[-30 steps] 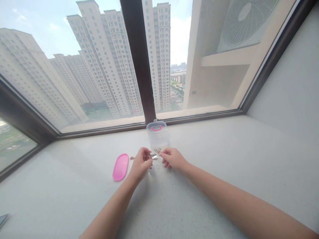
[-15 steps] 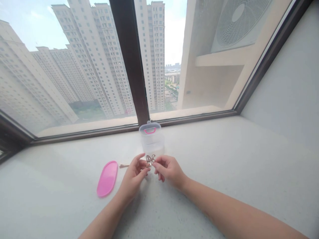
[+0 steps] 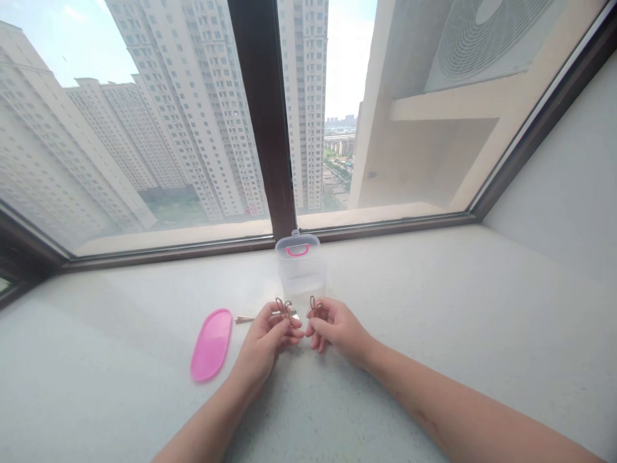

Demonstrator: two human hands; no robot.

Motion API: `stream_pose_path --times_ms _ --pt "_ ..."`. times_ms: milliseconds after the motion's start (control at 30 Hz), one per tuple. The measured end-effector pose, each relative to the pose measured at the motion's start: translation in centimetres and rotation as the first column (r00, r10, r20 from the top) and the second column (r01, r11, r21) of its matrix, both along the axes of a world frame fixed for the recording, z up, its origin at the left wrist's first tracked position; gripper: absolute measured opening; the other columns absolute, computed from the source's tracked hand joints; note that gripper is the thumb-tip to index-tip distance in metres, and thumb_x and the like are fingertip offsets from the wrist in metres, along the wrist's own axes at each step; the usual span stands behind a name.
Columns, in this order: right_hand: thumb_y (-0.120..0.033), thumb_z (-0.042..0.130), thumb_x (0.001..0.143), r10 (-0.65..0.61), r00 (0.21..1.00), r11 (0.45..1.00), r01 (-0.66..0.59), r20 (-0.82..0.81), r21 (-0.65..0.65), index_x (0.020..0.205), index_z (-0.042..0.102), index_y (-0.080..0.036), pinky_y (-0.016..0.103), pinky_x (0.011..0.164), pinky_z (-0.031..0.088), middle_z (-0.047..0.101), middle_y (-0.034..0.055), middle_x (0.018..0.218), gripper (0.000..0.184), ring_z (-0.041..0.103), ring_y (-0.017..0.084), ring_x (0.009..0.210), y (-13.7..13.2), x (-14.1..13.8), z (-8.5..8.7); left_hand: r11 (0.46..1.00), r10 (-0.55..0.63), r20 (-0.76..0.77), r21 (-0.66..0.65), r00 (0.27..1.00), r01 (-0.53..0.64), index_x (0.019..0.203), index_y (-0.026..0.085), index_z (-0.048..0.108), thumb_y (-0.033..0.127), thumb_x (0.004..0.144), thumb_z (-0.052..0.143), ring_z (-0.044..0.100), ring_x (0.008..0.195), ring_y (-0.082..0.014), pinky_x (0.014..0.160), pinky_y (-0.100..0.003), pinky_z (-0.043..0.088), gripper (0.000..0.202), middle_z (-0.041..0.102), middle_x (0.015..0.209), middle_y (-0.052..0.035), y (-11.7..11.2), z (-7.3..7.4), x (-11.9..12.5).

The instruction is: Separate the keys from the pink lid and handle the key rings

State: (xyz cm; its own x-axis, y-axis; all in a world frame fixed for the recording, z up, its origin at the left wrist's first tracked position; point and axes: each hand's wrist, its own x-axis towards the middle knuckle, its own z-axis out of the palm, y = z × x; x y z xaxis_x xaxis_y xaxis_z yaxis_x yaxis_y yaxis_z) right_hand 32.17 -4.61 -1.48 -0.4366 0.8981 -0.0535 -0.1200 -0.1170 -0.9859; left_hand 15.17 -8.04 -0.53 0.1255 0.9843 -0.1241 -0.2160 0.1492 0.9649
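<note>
Left hand pinching one wire clip, right hand pinching another clip, clear lidded container behind, contents indiscernible, pink lid on worktop.

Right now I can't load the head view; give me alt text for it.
Each hand pinches a small brown wire clip above a pale window ledge: the left hand holds one clip, the right hand the other, slightly apart. Behind them stands a clear plastic box; a pink oval lid lies to the left.
</note>
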Motion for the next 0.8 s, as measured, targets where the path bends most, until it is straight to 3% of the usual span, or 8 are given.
stream_pose_path --times_ms 167,367,800 --pt "-0.026 0.060 0.075 0.035 0.999 0.999 -0.035 0.022 0.020 0.081 0.053 -0.015 0.019 0.039 0.045 0.063 0.0005 0.066 0.015 0.059 0.010 0.046 -0.13 0.15 0.05 0.999 0.000 -0.091 -0.049 0.996 -0.005 0.099 0.020 0.043 0.035 0.081 0.059 0.065 0.061 -0.0142 0.053 -0.022 0.047 0.028 0.066 0.076 -0.0018 -0.22 0.56 -0.06" --pt "-0.037 0.064 0.076 0.027 0.999 1.000 -0.027 0.039 0.002 0.085 0.055 -0.014 0.019 0.036 0.044 0.065 0.0024 0.065 0.027 0.059 0.011 0.043 -0.24 0.34 -0.08 0.995 -0.085 -0.120 -0.056 0.989 0.079 0.099 0.020 0.040 0.039 0.083 0.054 0.063 0.053 -0.0132 0.046 -0.020 0.044 0.029 0.065 0.069 -0.0003 -0.15 0.66 0.00" --pt "-0.020 0.061 0.069 0.090 0.995 0.996 -0.089 0.053 -0.021 0.080 0.057 -0.014 0.020 0.043 0.047 0.066 0.0036 0.073 0.013 0.060 0.010 0.050 -0.18 0.31 0.49 0.971 -0.238 -0.169 -0.079 0.957 0.227 0.099 0.018 0.043 0.024 0.082 0.050 0.062 0.055 -0.0120 0.049 -0.020 0.044 0.020 0.065 0.072 -0.0023 -0.03 1.11 -0.52"
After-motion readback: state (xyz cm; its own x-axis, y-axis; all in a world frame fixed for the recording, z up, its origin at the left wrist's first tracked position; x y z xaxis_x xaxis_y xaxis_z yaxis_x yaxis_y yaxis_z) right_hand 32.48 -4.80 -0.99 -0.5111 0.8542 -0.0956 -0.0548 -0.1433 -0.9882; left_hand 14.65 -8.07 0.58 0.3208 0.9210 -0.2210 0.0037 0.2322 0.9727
